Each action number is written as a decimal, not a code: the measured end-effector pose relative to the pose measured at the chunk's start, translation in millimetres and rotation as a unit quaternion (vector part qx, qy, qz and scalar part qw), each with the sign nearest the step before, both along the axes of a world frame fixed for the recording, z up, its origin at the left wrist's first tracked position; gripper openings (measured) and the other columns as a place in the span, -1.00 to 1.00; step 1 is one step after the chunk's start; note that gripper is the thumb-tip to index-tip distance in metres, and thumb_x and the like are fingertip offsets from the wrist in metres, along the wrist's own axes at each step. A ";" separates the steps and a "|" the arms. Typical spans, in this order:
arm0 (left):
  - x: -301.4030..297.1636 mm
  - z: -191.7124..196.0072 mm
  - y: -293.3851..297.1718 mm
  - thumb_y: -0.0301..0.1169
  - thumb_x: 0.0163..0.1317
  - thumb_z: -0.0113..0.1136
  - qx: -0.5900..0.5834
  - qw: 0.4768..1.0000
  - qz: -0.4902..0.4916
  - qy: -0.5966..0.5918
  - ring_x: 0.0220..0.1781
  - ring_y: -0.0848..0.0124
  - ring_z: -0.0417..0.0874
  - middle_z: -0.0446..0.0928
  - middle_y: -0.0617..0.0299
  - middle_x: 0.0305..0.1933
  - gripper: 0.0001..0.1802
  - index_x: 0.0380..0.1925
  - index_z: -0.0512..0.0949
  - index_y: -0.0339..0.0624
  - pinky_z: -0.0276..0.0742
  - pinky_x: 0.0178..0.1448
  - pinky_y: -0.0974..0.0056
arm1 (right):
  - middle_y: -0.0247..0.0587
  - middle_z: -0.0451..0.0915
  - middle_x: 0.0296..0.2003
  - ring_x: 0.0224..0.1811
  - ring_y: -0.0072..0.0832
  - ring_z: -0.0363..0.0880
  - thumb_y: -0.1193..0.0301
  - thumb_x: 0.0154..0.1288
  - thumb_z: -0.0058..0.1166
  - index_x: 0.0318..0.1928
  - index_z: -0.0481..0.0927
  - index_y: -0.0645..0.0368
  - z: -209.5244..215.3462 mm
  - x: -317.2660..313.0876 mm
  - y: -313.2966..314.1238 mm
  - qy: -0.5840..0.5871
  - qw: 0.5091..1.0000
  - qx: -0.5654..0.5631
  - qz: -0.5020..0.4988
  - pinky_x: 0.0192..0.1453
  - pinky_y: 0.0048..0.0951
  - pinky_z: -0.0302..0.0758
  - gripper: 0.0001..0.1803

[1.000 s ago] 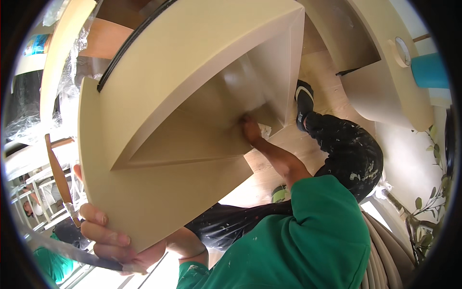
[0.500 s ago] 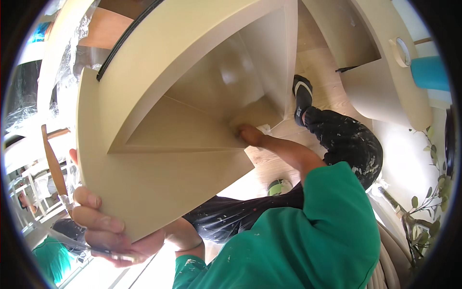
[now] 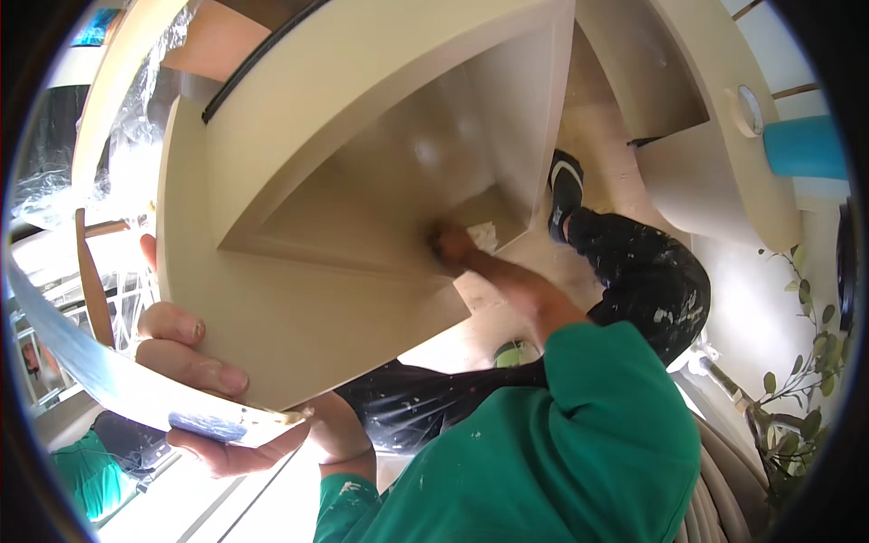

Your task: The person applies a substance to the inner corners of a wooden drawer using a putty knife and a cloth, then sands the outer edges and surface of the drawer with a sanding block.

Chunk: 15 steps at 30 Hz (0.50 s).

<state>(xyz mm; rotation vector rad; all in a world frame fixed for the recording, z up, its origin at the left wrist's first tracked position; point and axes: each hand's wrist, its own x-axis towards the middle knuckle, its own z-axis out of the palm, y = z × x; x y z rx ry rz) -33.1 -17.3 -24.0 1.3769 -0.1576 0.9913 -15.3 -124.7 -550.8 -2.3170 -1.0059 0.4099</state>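
Note:
A large cream-coloured furniture piece (image 3: 344, 308) with a wedge-shaped hollow tilts in front of me. My left hand (image 3: 195, 366) grips its lower left corner, the fingers curled over the edge. Between these fingers and the thumb also lies a long shiny blade (image 3: 136, 385), like a wide filling knife, bending out to the left. My right hand (image 3: 450, 246) reaches into the hollow, its fingers closed against the inner wall. Blur and shadow hide whether it holds anything. A crumpled white scrap (image 3: 484, 237) shows beside it.
On the right, a similar cream piece (image 3: 778, 195) carries a tape roll (image 3: 744, 110) and a blue cylinder (image 3: 806, 147). A leafy plant (image 3: 819, 348) stands at the far right. A green tub (image 3: 511, 353) sits by my leg. Clear plastic sheeting (image 3: 136, 136) hangs at left.
The blade in my left hand has turned and now shows its broad face. My right hand has shifted left along the inner wall. In view, the furniture piece sits slightly further right.

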 end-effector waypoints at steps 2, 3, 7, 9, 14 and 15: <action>-4.5 -0.2 1.9 -0.03 0.21 -0.04 0.023 0.999 -0.025 -0.005 0.21 -0.08 0.39 0.29 0.09 -0.37 -0.59 -0.54 0.26 -0.15 -0.51 0.63 -0.32 | 0.09 0.67 -0.25 -0.16 0.00 0.65 0.49 0.05 0.12 -0.26 0.75 0.07 23.2 25.0 -22.3 0.135 0.983 -0.036 0.117 0.06 -0.13 0.56 -0.77; -3.0 1.1 -4.9 -0.03 0.21 -0.05 0.028 0.999 -0.025 -0.004 0.18 -0.06 0.41 0.29 0.10 -0.38 -0.59 -0.54 0.26 -0.14 -0.50 0.63 -0.33 | 0.09 0.67 -0.27 -0.18 0.00 0.65 0.49 0.06 0.11 -0.26 0.75 0.08 20.8 28.9 -34.9 0.122 0.984 0.012 0.133 0.04 -0.12 0.57 -0.77; 11.5 4.4 -16.6 -0.03 0.23 -0.07 0.018 0.999 -0.028 -0.028 0.07 0.05 0.46 0.27 0.20 -0.41 -0.60 -0.54 0.27 -0.12 -0.46 0.62 -0.36 | 0.09 0.66 -0.29 -0.22 0.03 0.64 0.51 0.07 0.10 -0.31 0.75 0.12 -29.6 41.1 -49.3 0.029 0.996 0.088 0.009 0.00 -0.10 0.57 -0.80; 12.1 4.6 -7.6 -0.02 0.23 -0.09 0.048 0.996 -0.056 -0.055 0.06 0.11 0.46 0.27 0.27 -0.42 -0.60 -0.54 0.28 -0.12 -0.47 0.62 -0.37 | 0.08 0.65 -0.26 -0.20 0.05 0.63 0.51 0.07 0.11 -0.34 0.75 0.13 -36.1 29.6 -20.2 -0.011 0.985 0.126 -0.121 0.00 -0.08 0.56 -0.82; 15.0 -1.4 -7.5 -0.03 0.27 -0.16 0.083 0.991 -0.047 -0.090 0.03 0.22 0.39 0.23 0.39 -0.44 -0.60 -0.62 0.30 -0.02 -0.50 0.61 -0.43 | 0.04 0.61 -0.19 -0.07 0.02 0.58 0.49 0.10 0.12 -0.33 0.76 0.09 -18.5 7.6 19.9 0.070 0.947 0.145 -0.279 0.08 -0.05 0.52 -0.83; 16.8 -2.2 -5.8 -0.03 0.27 -0.17 0.115 0.986 -0.054 -0.108 0.02 0.24 0.38 0.22 0.40 -0.45 -0.60 -0.65 0.30 0.01 -0.50 0.60 -0.44 | 0.03 0.62 -0.19 -0.05 0.01 0.58 0.48 0.11 0.11 -0.34 0.76 0.07 -15.9 6.7 25.9 0.066 0.957 0.104 -0.264 0.10 -0.05 0.51 -0.83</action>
